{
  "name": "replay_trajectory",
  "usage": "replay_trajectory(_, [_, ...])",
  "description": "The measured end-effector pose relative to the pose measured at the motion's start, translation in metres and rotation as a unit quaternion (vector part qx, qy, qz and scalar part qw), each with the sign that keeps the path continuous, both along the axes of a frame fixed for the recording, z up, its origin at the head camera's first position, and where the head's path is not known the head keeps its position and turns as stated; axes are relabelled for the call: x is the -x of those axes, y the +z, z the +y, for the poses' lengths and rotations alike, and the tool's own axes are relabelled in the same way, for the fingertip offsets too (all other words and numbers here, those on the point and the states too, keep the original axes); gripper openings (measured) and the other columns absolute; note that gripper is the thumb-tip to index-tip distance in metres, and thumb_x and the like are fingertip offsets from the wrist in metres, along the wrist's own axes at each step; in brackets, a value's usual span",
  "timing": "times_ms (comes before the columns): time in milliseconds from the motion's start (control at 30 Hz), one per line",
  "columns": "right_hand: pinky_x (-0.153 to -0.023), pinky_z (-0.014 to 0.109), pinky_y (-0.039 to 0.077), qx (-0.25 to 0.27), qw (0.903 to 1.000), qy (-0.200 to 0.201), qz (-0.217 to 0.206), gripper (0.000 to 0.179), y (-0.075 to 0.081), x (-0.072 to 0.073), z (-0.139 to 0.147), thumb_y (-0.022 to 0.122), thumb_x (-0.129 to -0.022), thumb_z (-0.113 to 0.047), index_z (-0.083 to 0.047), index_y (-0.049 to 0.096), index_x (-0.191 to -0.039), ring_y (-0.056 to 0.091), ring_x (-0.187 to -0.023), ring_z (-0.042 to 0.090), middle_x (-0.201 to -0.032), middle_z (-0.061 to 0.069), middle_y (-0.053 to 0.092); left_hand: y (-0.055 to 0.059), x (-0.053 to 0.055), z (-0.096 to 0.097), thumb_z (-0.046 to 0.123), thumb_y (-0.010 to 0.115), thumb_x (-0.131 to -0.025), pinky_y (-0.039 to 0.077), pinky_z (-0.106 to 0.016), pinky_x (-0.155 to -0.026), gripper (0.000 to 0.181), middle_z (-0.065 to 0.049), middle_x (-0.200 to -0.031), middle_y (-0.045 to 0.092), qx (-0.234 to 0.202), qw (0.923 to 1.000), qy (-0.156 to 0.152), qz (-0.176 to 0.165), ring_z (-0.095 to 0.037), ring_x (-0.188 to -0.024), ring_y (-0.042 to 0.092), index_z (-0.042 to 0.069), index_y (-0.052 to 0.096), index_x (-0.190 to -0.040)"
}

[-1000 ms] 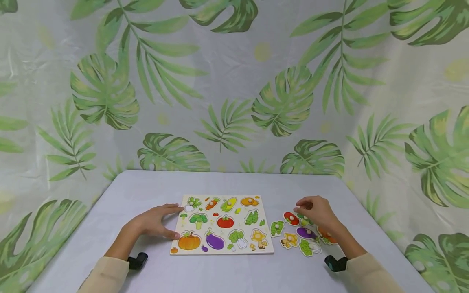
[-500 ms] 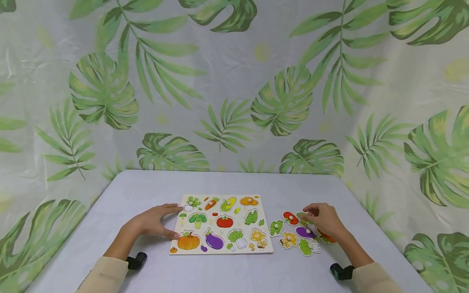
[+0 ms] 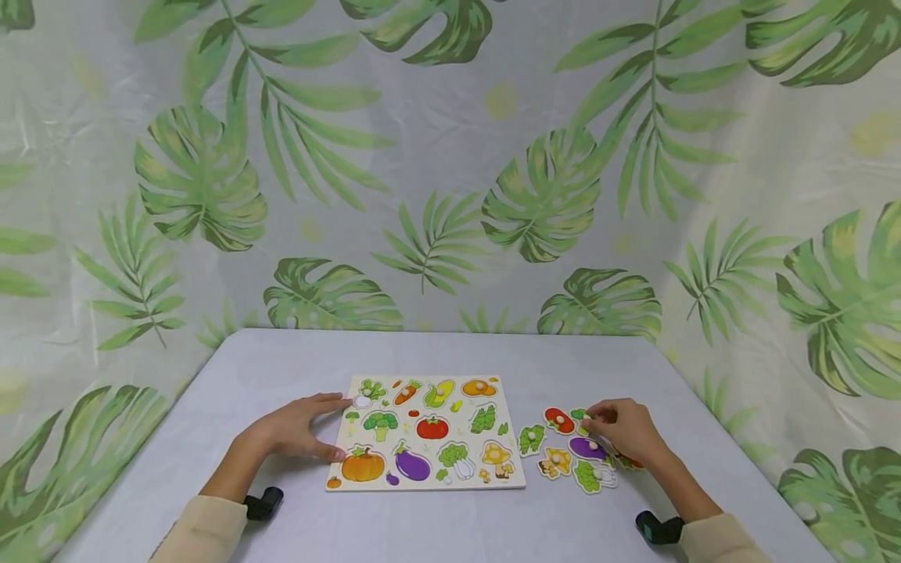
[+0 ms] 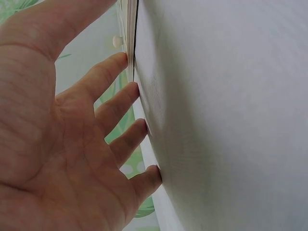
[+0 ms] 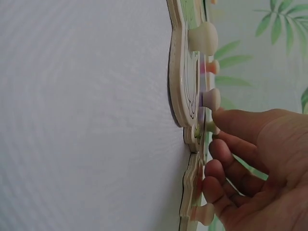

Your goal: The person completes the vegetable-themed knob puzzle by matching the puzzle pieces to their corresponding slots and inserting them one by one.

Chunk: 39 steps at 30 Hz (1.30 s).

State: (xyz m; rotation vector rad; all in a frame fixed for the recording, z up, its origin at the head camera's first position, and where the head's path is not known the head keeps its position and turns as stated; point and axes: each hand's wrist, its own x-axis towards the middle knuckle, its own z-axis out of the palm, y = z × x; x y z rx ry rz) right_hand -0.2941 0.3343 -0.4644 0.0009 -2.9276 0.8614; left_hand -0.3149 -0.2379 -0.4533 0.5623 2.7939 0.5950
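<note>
A wooden vegetable puzzle board (image 3: 450,453) lies flat on the table. My left hand (image 3: 296,426) is spread at its left side, thumb and index fingertip touching the edge; in the left wrist view the other fingertips of the left hand (image 4: 82,130) reach down to the tabletop. To the right of the board, my right hand (image 3: 626,428) pinches the knob of the broccoli piece (image 3: 579,414), partly covering it. The right wrist view has thumb and index finger of the right hand (image 5: 260,159) at either side of a small knob (image 5: 211,127).
Around the right hand lie loose knobbed pieces: tomato (image 3: 559,421), eggplant (image 3: 586,447), mushroom (image 3: 554,462), bok choy (image 3: 590,475) and a green leafy one (image 3: 531,439). An orange piece (image 3: 631,463) is mostly under the hand. Carrot (image 3: 407,392) and corn (image 3: 439,392) pieces sit in the board.
My right hand has come down and slightly right, from above the tomato and broccoli pieces onto the broccoli piece's knob. The left hand and the board have stayed put.
</note>
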Motion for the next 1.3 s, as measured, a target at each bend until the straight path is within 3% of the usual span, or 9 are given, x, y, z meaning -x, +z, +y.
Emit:
replay_trajectory(233, [-0.079,0.035,0.058,0.006,1.0000,-0.004,0.005,0.028,-0.004,0.000,0.003,0.077,-0.094,-0.023,-0.001,0.076,-0.112,0.064,-0.087,0.020,-0.097,0.008,0.076,0.001,-0.001,0.001,0.056,0.087,-0.072,0.029,-0.077,-0.115,0.096,-0.013,-0.166,0.037,0.000,1.0000,0.001,-0.003,-0.050,-0.150,0.033,0.024,0.049,-0.155])
replay_trajectory(733, [-0.078,0.032,0.057,0.013,0.9998,-0.007,0.011,0.024,-0.009,0.004,0.005,0.074,-0.095,-0.023,-0.004,0.078,-0.109,0.066,-0.090,0.020,-0.099,0.007,0.076,0.003,0.000,0.000,0.057,0.087,-0.073,0.029,-0.078,-0.114,0.096,-0.013,-0.166,0.037,0.003,1.0000,0.001,-0.004,-0.050,-0.149,0.033,0.026,0.049,-0.154])
replay_trajectory(967, [-0.074,0.031,0.056,0.009,0.9996,0.007,0.026,0.023,-0.005,0.003,0.006,0.073,-0.096,-0.023,-0.004,0.078,-0.108,0.066,-0.086,0.019,-0.096,0.007,0.077,0.001,-0.001,-0.001,0.057,0.087,-0.073,0.029,-0.075,-0.115,0.097,-0.013,-0.166,0.037,-0.012,0.9999,-0.008,0.001,-0.050,-0.150,0.033,0.023,0.049,-0.155])
replay_trajectory(1300, [-0.074,0.028,0.059,0.027,0.9995,-0.001,0.014,0.024,0.006,0.004,0.005,0.073,-0.097,-0.023,-0.004,0.076,-0.111,0.064,-0.087,0.019,-0.100,0.008,0.076,0.002,-0.002,-0.001,0.057,0.087,-0.073,0.030,-0.075,-0.115,0.096,-0.013,-0.165,0.037,-0.003,1.0000,-0.008,0.000,-0.049,-0.150,0.034,0.024,0.048,-0.155])
